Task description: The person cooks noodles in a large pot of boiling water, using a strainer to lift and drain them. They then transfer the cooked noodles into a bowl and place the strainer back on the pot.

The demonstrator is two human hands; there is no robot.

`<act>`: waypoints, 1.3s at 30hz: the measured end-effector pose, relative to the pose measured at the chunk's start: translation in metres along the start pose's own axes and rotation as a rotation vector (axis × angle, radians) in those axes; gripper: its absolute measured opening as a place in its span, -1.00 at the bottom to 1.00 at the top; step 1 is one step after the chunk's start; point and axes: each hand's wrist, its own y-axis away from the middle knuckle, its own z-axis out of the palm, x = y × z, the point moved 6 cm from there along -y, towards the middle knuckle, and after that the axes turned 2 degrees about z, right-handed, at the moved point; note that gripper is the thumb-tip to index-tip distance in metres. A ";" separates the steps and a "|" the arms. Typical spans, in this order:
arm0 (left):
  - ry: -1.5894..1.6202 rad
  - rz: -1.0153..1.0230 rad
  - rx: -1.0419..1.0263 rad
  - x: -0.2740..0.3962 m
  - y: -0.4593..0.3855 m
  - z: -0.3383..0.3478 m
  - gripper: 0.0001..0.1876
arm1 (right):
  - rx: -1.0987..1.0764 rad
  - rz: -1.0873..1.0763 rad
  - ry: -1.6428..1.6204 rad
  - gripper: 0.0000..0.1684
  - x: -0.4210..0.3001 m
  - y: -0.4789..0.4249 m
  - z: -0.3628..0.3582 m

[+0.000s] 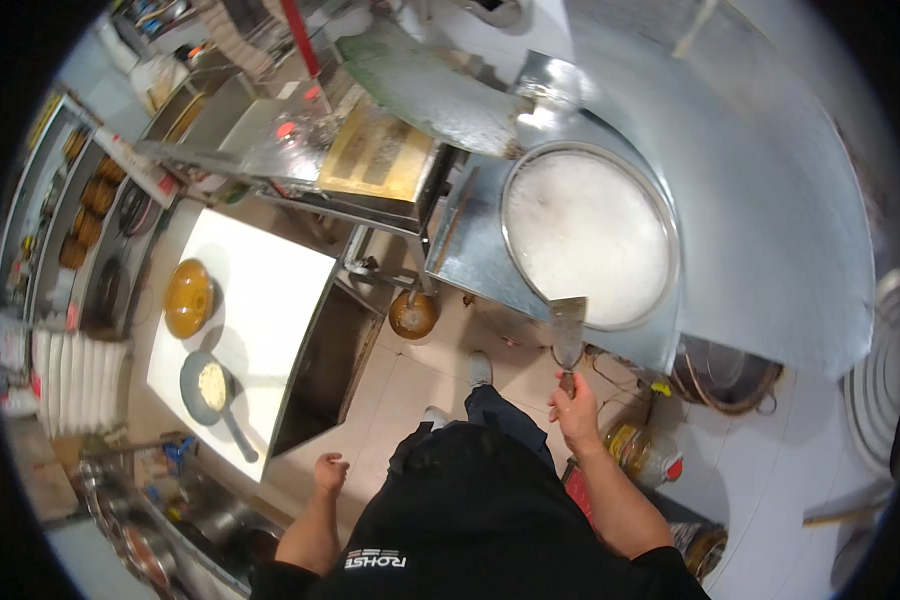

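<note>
My right hand (576, 412) grips the handle of a metal spatula (568, 330) with a flat, wide blade. The blade tip lies over the near rim of a large round metal vessel (673, 262) in the picture; whether it touches cannot be told. White frothy liquid (589, 232) fills that vessel, which is set in a sheet-metal stove top (469, 259). My left hand (330, 474) hangs with loosely curled fingers and nothing visible in it, near the corner of a white-topped table (270, 315). On this table a dark frying pan (238, 435) holds pale food (212, 386).
A brown bowl (188, 298) stands on the white table. Behind are a steel counter (292, 161) and a curved metal sheet (435, 82). A tall metal guard (772, 225) curves round the vessel's right. An oil bottle (643, 454) and a brown pot (414, 314) are low down.
</note>
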 end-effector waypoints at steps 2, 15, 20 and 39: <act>0.034 0.019 0.069 0.053 0.030 0.003 -0.75 | -0.113 0.070 0.038 -0.60 0.001 -0.026 0.019; 0.430 -0.107 0.290 0.100 0.147 0.036 -0.70 | -0.280 0.061 0.152 -0.27 -0.012 -0.198 0.151; 0.600 -0.282 0.384 0.015 0.182 0.048 -0.66 | -0.389 0.134 0.251 -0.27 -0.026 -0.186 0.173; 1.653 0.561 -0.979 0.315 0.189 -0.053 -0.01 | -0.311 -0.504 0.611 -0.51 -0.054 -0.041 0.194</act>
